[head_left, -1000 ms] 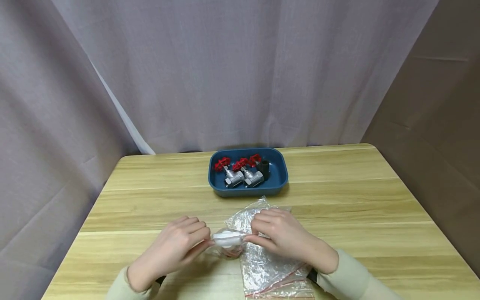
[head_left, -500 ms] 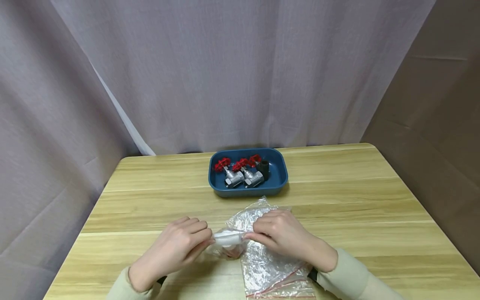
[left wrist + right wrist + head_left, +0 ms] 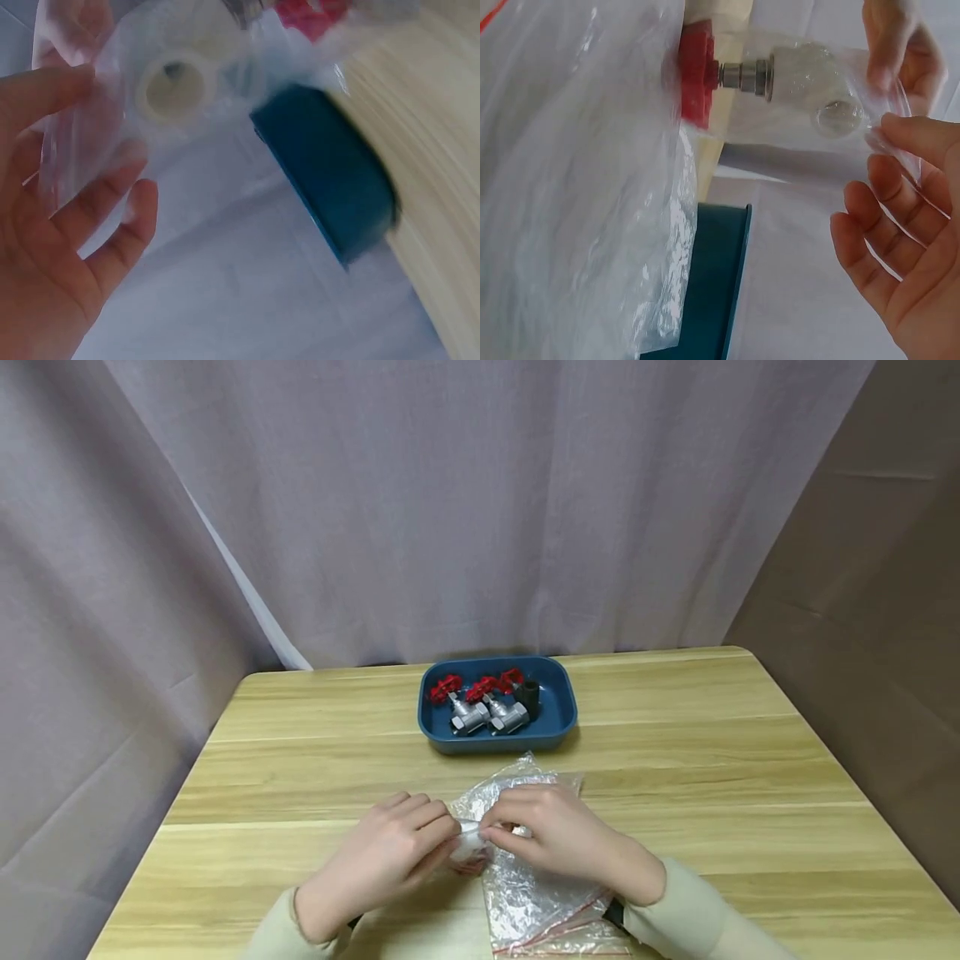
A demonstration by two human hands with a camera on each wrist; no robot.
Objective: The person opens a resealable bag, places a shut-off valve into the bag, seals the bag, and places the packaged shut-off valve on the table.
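Observation:
A clear plastic bag [image 3: 735, 116] hangs between both hands. Inside it is a valve with a red handwheel [image 3: 697, 75], a metal stem and a white body [image 3: 799, 79]; the wheel points down. My left hand [image 3: 390, 856] pinches the bag's mouth from the left, thumb against index finger. Close by, my right hand [image 3: 558, 831] pinches the same edge between thumb and index finger. In the left wrist view, the round opening of the white body [image 3: 176, 86] shows through the plastic. From the head view, the fingers cover much of the bag.
Several flat clear bags [image 3: 525, 902] with red strips lie beneath the right hand on the wooden table [image 3: 300, 743]. Behind them stands a blue tray [image 3: 558, 727], holding metal valves [image 3: 471, 717] with red handwheels and a dark valve [image 3: 527, 695]. A grey curtain [image 3: 465, 510] hangs behind.
My left hand has slid right along the bag's mouth, and the hands are nearer each other. The right hand has shifted slightly left. The tray and flat bags stay put.

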